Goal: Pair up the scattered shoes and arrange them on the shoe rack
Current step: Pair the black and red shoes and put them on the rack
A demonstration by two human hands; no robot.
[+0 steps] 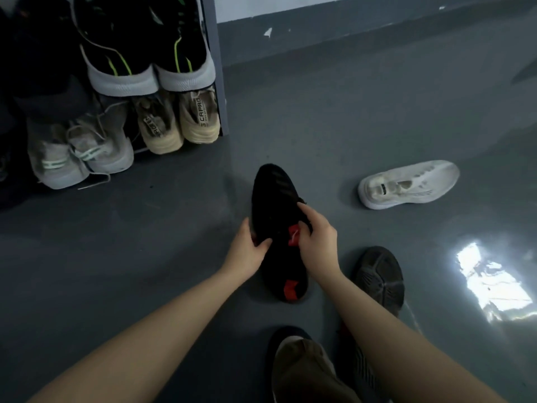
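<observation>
A black shoe with red patches [271,199] is held over the grey floor, toe pointing away from me. My left hand [250,251] grips its left side and my right hand [316,237] grips its right side near the red tongue tab. A white shoe [406,187] lies on its side to the right. A dark brown shoe [380,277] lies sole-up by my right forearm. Another black and red shoe [357,362] is partly hidden under that forearm. The shoe rack [216,71] stands at the upper left.
The rack holds black shoes with green stripes [139,53] above, and beige shoes [177,120] and grey laced shoes [81,152] below. A brown shoe [305,370] sits at the bottom edge. Bare grey floor [319,112] stretches to the wall; a bright reflection [488,280] lies at the right.
</observation>
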